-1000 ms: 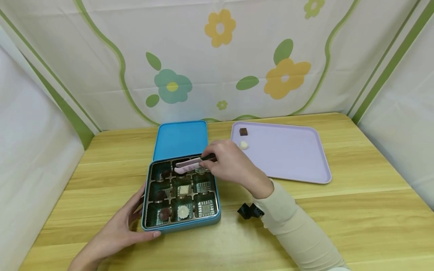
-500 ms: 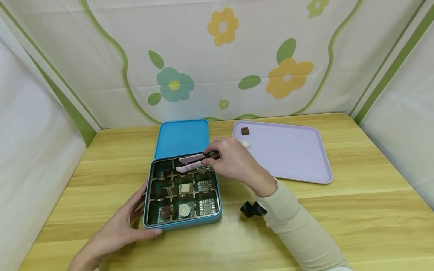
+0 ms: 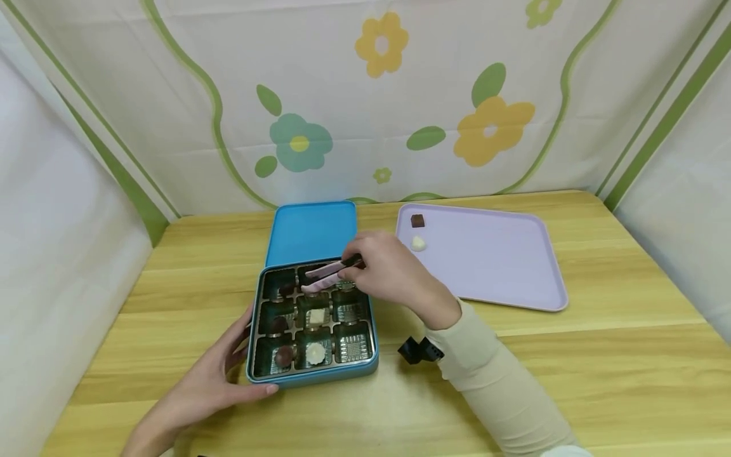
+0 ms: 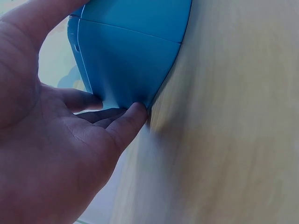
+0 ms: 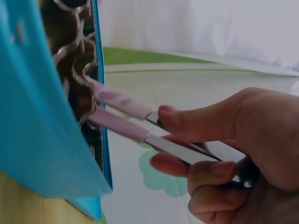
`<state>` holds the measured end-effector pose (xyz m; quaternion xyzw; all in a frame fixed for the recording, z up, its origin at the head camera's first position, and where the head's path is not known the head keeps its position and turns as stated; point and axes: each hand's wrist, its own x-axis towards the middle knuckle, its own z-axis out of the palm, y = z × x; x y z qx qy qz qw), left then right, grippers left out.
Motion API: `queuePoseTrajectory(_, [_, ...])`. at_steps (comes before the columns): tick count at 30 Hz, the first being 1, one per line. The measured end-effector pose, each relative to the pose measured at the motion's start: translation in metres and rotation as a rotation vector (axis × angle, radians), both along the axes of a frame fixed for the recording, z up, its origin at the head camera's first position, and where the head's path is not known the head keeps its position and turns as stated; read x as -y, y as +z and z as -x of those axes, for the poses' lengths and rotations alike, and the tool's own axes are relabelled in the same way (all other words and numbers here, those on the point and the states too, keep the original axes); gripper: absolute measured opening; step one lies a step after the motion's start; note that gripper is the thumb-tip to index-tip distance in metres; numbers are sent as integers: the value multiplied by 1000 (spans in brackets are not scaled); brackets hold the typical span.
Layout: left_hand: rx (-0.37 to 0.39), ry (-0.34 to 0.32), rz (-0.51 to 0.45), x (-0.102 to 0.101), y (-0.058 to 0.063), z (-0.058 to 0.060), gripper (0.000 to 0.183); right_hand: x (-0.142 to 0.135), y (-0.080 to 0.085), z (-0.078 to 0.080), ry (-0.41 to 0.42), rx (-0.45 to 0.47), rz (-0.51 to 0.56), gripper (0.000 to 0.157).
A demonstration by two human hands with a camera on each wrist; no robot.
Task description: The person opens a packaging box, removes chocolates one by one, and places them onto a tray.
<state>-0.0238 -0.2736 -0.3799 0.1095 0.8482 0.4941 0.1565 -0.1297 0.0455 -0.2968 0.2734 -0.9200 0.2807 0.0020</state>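
Note:
My right hand (image 3: pixel 388 266) grips metal tongs (image 5: pixel 175 148) with pink-covered ends, the thumb on one arm and fingers curled round the other. The pink tips (image 3: pixel 321 284) are spread a little and reach into the back middle compartment of a blue tin (image 3: pixel 320 377); what lies between them is hidden. My left hand (image 3: pixel 208 381) holds the tin's front left corner, thumb along the front, fingers on the left side (image 4: pixel 128 122). In the tin's divided insert sit a brown round chocolate (image 3: pixel 283 356), a white fluted one (image 3: pixel 315 353), a white square one (image 3: pixel 316 317) and darker ones (image 3: pixel 278 325) behind.
A blue lid (image 3: pixel 311 231) lies behind the tin. To the right is a lilac tray (image 3: pixel 491 260) bearing a brown square chocolate (image 3: pixel 417 220) and a white one (image 3: pixel 418 243). A black device (image 3: pixel 421 350) sits at my right wrist. A flowered cloth (image 3: pixel 371 114) hangs behind the table.
The tongs' ends spread wider half a second ago and have since drawn a little closer together, over the same compartment. My left hand stays on the tin; the head view has shifted slightly.

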Motion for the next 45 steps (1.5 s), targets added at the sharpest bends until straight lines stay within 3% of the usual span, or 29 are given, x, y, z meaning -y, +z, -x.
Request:
queuePoseTrajectory(10, [6,-3,9,4,0,0,132,-14,-8,6,40,-26,120,17])
queuePoseTrajectory(19, [15,2,8,4,-1,-2,132,-22,-8,3,7,61,233,15])
queuePoseTrajectory(28, [18,4,14,4,-1,-1,131,-27,-1,-1,-46,68,288,16])
queuePoseTrajectory(45, [18,3,-23,4,-5,1,132,-63,-25,9,-117,166,493,19])
